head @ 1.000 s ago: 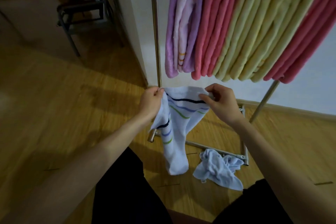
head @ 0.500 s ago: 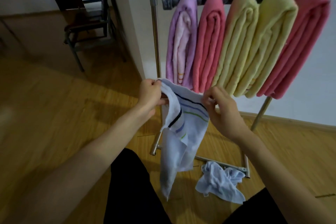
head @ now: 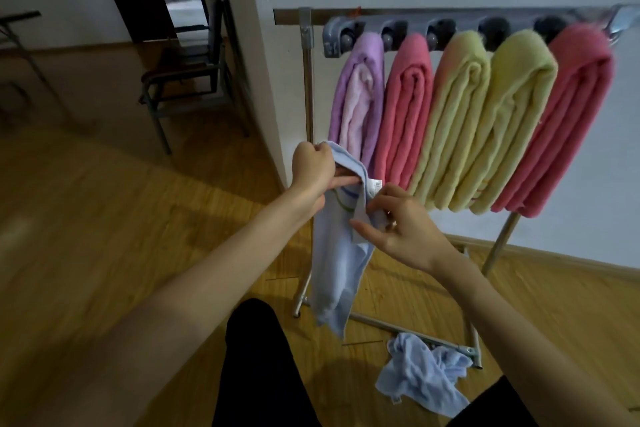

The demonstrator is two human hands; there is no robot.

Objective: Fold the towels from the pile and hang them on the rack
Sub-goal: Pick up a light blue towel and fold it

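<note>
Left hand (head: 313,170): grips the blue towel (head: 337,263) top, mid frame.
Right hand (head: 398,229): pinches its edge.
Rack (head: 306,80): five folded towels hang.

The rack (head: 450,15) runs off the right edge, and the left hand (head: 313,170) hides the blue towel's (head: 337,263) top corner.

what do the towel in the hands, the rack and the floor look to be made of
Towel: soft woven cloth, likely cotton terry; it hangs limp, matte, with a sewn label.
Rack: metal, probably steel tube; grey with a dull shine. Its clip bar looks like plastic.
Floor: wood or wood-look laminate; plank seams, warm sheen.
</note>
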